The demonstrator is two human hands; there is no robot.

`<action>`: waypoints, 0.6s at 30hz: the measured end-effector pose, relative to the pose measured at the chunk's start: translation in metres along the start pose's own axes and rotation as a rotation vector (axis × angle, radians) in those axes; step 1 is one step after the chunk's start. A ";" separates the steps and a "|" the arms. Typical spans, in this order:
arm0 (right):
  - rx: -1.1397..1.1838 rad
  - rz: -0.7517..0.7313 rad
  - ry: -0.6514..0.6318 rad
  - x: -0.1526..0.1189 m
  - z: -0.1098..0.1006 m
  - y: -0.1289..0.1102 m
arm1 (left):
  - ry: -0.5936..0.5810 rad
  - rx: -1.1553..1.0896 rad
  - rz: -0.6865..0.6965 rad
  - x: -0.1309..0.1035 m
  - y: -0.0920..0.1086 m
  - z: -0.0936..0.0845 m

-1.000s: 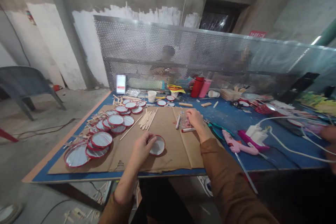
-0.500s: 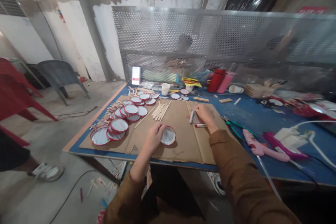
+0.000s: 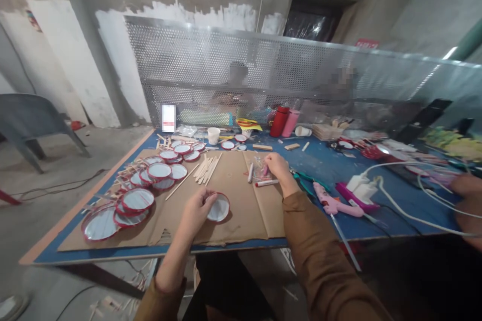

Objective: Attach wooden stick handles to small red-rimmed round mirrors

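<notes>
My left hand is closed on the left edge of a round, red-rimmed disc with a pale, shiny face, over the brown cardboard. Farther right, my right hand pinches a short purple pen-like stick above a clear plastic bag. A white marker lies left of that hand, and a red-capped marker lies just below it. Thin wooden sticks are piled on the cardboard. Several more red-rimmed discs overlap at the left, some with sticks attached.
To the right are teal-handled pliers, a pink glue gun and a purple power strip with white cables. A paper cup, a red bottle and a pink bottle stand along the perforated metal screen. Another person's arm shows at the right edge.
The camera view has turned right, so everything sits farther left. The purple stick now shows at my right fingertips. My left hand still holds the disc's edge.
</notes>
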State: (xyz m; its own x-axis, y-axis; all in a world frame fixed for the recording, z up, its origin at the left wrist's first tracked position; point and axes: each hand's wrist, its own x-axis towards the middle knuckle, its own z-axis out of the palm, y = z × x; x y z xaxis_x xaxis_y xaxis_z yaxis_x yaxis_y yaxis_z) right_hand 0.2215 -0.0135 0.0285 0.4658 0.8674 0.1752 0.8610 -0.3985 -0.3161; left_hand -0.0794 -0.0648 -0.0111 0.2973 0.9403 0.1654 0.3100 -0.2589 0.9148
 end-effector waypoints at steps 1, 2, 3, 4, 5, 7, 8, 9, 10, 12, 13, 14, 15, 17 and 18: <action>0.000 0.010 0.017 0.000 0.000 0.001 | 0.005 0.004 0.001 0.000 0.000 0.000; 0.003 0.012 0.028 0.000 -0.001 0.002 | 0.008 0.006 0.002 0.000 0.000 0.000; 0.007 0.005 0.032 0.000 -0.002 0.003 | 0.010 0.008 0.002 0.000 0.000 0.000; 0.012 -0.009 0.031 -0.001 -0.003 0.003 | 0.013 0.011 0.002 0.000 0.000 0.000; 0.019 -0.029 0.025 -0.002 -0.003 0.003 | 0.014 0.012 0.002 0.000 0.000 0.000; 0.041 -0.094 -0.004 -0.005 -0.004 0.000 | 0.012 0.004 -0.002 0.000 -0.001 0.000; 0.054 -0.137 -0.024 -0.008 -0.004 -0.003 | 0.010 -0.002 -0.008 0.000 -0.001 0.000; 0.066 -0.185 -0.048 -0.010 -0.003 -0.006 | 0.007 -0.006 -0.015 0.000 -0.001 0.000; 0.075 -0.237 -0.074 -0.013 -0.002 -0.011 | 0.004 -0.008 -0.021 0.000 -0.002 0.001; 0.075 -0.338 -0.123 -0.018 0.001 -0.020 | -0.001 -0.002 -0.022 0.000 -0.003 0.001; 0.063 -0.381 -0.140 -0.020 0.003 -0.025 | 0.001 0.005 -0.019 0.000 -0.003 0.001; 0.046 -0.416 -0.149 -0.021 0.006 -0.029 | 0.005 0.010 -0.015 0.000 -0.003 0.001; 0.023 -0.442 -0.152 -0.022 0.008 -0.032 | 0.009 0.013 -0.012 0.000 -0.003 0.001; -0.031 -0.465 -0.143 -0.024 0.012 -0.037 | 0.015 0.012 -0.006 0.000 -0.001 0.001; -0.057 -0.466 -0.138 -0.025 0.013 -0.038 | 0.017 0.010 -0.001 -0.001 0.000 0.001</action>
State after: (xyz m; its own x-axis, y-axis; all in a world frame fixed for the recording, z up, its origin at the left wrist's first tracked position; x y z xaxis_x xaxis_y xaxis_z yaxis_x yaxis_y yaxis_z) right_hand 0.1746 -0.0159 0.0243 0.0001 0.9872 0.1593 0.9831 0.0291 -0.1808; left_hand -0.0791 -0.0653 -0.0115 0.2816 0.9443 0.1705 0.3196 -0.2599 0.9112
